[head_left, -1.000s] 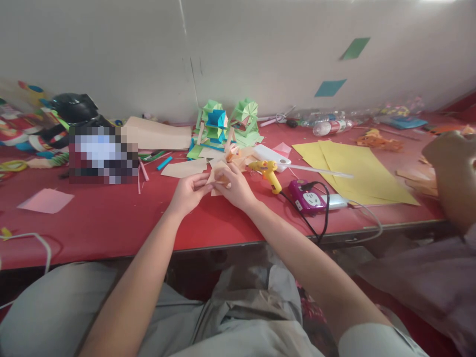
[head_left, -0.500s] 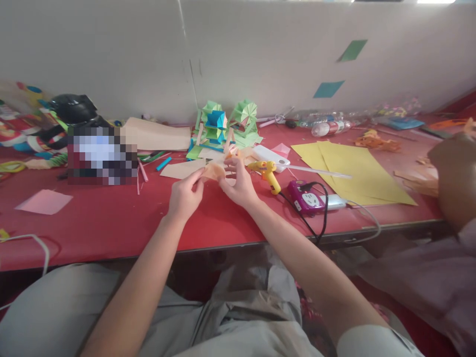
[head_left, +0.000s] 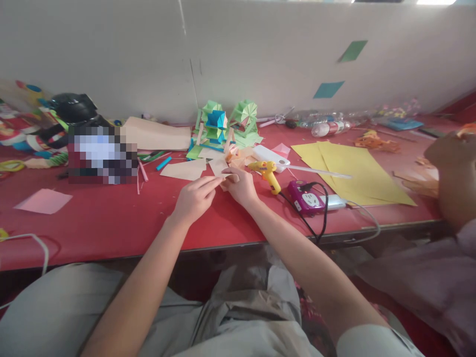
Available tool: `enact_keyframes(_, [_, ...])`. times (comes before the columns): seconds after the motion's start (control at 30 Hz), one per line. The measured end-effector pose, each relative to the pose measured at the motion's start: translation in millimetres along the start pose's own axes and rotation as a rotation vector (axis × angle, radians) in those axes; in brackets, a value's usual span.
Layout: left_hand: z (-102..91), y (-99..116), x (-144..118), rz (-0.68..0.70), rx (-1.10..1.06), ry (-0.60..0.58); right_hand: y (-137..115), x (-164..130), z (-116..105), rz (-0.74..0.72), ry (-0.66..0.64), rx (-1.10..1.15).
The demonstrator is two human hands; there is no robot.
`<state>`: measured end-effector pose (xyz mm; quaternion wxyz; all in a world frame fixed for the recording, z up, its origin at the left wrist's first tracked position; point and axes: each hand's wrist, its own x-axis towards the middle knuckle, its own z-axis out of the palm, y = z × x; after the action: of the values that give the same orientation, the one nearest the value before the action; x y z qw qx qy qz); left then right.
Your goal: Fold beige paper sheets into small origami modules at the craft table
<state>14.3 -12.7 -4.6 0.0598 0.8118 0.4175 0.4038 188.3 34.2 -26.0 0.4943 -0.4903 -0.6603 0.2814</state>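
Note:
My left hand (head_left: 196,198) and my right hand (head_left: 241,186) meet above the red table. Between their fingertips is a small piece of peach paper (head_left: 225,181), most of it covered by the fingers. The right thumb and fingers are closed round it, while the left fingers pinch its near side. Just beyond my hands lie peach paper scraps (head_left: 238,157) and a flat beige sheet (head_left: 183,169). A yellow hot glue gun (head_left: 266,171) with a clear glue stick rests right of my right hand.
Green and blue folded-paper models (head_left: 216,126) stand behind my hands. Right are a purple power strip (head_left: 307,198) with cords, yellow sheets (head_left: 357,171) and a plastic bottle (head_left: 330,128). Another person's arm (head_left: 455,173) reaches in at far right. Pink paper (head_left: 43,201) lies left.
My hands have drawn together, and the peach paper that showed as an open piece is now bunched or folded small between my fingers. The person's hand at right has shifted slightly.

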Motion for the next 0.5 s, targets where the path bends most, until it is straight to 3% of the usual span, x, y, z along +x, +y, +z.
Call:
enact_keyframes(0.3, [1.6, -1.6, -1.5, 0.026, -0.035, 0.01, -3.1, 0.7, 1.0, -0.075, 0.049, -0.017])
enact_keyframes(0.5, [0.8, 0.3, -0.3, -0.097, -0.119, 0.081, -4.8, 0.4, 1.9, -0.089, 0.052, 0.044])
